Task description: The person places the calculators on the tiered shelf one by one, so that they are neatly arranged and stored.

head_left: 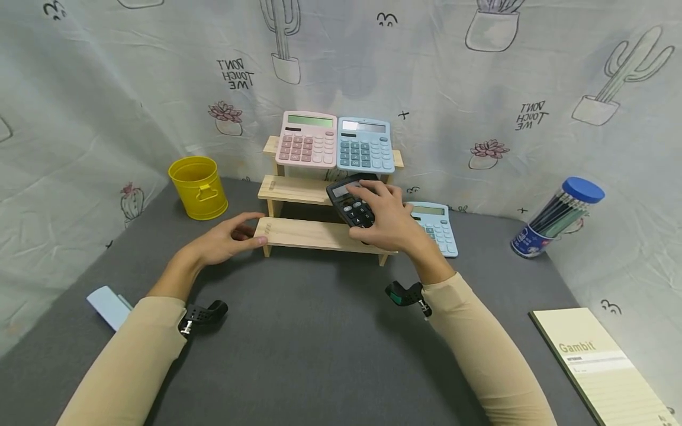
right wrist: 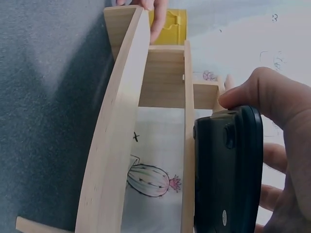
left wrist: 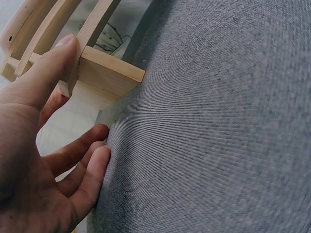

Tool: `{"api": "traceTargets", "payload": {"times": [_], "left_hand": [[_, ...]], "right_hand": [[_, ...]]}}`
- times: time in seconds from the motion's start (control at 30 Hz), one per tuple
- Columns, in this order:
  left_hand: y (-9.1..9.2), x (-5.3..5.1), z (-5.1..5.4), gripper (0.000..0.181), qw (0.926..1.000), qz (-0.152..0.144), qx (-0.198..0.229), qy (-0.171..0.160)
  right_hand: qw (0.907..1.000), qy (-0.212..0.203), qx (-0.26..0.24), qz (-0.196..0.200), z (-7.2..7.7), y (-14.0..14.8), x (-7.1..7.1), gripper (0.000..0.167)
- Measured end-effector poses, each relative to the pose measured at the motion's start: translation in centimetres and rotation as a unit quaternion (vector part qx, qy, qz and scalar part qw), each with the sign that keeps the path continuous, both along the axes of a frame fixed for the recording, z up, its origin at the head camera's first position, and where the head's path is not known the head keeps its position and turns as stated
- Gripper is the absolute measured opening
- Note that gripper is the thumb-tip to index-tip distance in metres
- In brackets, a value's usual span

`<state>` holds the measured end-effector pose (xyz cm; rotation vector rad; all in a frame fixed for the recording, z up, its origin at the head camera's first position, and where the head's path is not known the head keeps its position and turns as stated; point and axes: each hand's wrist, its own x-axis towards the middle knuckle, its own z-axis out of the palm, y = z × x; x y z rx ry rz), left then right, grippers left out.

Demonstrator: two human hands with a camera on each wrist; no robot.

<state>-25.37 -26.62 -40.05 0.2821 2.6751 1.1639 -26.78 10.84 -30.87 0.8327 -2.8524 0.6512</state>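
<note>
A three-step wooden stand (head_left: 309, 232) stands at the back of the table. My left hand (head_left: 221, 241) holds the left end of its lowest step, the thumb on the board and the other fingers spread beside it. In my right hand (head_left: 391, 220) is a black calculator (head_left: 346, 205), gripped by its sides and tilted over the right part of the lower steps. The right wrist view shows the calculator (right wrist: 228, 170) edge-on against the middle step. On the top step a pink calculator (head_left: 307, 141) and a blue calculator (head_left: 365, 145) lean side by side.
Another light blue calculator (head_left: 442, 236) lies right of the stand. A yellow bucket (head_left: 198, 188) is at the left. Further right are a tilted pencil tub (head_left: 533, 239) with a blue lid and a Gambit notebook (head_left: 591, 355). A pale blue object (head_left: 109, 307) lies by the left sleeve.
</note>
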Motion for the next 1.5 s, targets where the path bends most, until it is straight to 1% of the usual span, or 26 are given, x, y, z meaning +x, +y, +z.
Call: {"api": "traceTargets", "payload": {"times": [0.2, 0.4, 0.77, 0.93, 1.07, 1.2, 1.3, 1.5], "left_hand": [[0.0, 0.1, 0.0, 0.082, 1.0, -0.001, -0.002, 0.001], [0.1, 0.0, 0.1, 0.084, 1.0, -0.001, -0.002, -0.002], [0.1, 0.1, 0.0, 0.083, 1.0, 0.004, 0.001, 0.0], [0.1, 0.1, -0.1, 0.082, 1.0, 0.002, 0.003, 0.006], [0.1, 0.0, -0.2, 0.082, 1.0, -0.002, 0.003, 0.004], [0.0, 0.0, -0.2, 0.083, 1.0, 0.003, 0.005, 0.0], [0.0, -0.1, -0.3, 0.084, 1.0, 0.005, 0.006, -0.001], [0.1, 0.0, -0.1, 0.084, 1.0, 0.003, 0.002, -0.004]], "right_hand": [[1.0, 0.0, -0.005, -0.004, -0.1, -1.0, -0.8, 0.081], [1.0, -0.001, 0.002, 0.0, -0.4, -1.9, -1.2, 0.079], [0.9995, 0.002, -0.009, -0.031, -0.4, -3.6, -1.9, 0.073], [0.9992, 0.007, -0.015, -0.036, -0.8, -4.2, -2.5, 0.071], [0.9987, 0.011, -0.024, -0.044, -1.2, -4.5, -2.7, 0.071], [0.9988, 0.015, -0.023, -0.04, -1.1, -5.0, -2.9, 0.074], [0.9994, 0.002, -0.011, -0.032, -0.8, -5.1, -2.9, 0.079], [0.9986, -0.045, 0.027, -0.009, 0.0, -4.7, -3.2, 0.092]]}}
